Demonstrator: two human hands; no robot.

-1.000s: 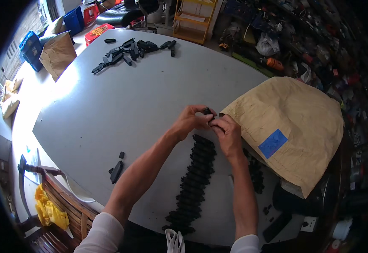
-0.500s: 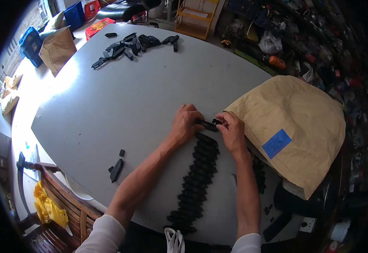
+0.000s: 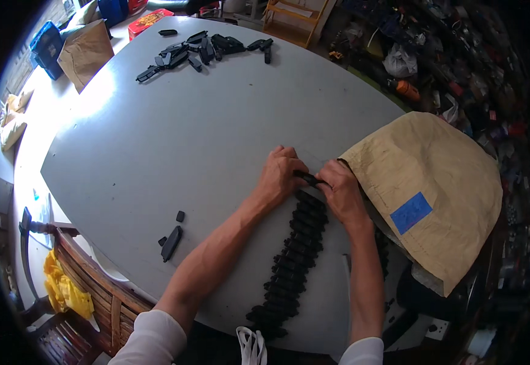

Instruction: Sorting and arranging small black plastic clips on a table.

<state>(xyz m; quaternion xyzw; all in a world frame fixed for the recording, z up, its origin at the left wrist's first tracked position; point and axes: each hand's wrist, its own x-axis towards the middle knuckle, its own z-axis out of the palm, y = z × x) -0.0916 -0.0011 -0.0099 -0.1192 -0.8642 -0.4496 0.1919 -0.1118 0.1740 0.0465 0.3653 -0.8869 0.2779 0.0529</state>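
Two hands met on the grey table [image 3: 186, 140]. The left hand [image 3: 280, 176] and the right hand [image 3: 341, 191] both pinched a small black piece [image 3: 309, 178] between them. It sat at the top of a long row of black pieces [image 3: 292, 261]. A big brown paper bag [image 3: 441, 176] lay just beside the right hand. More black pieces [image 3: 201, 47] lay far away.
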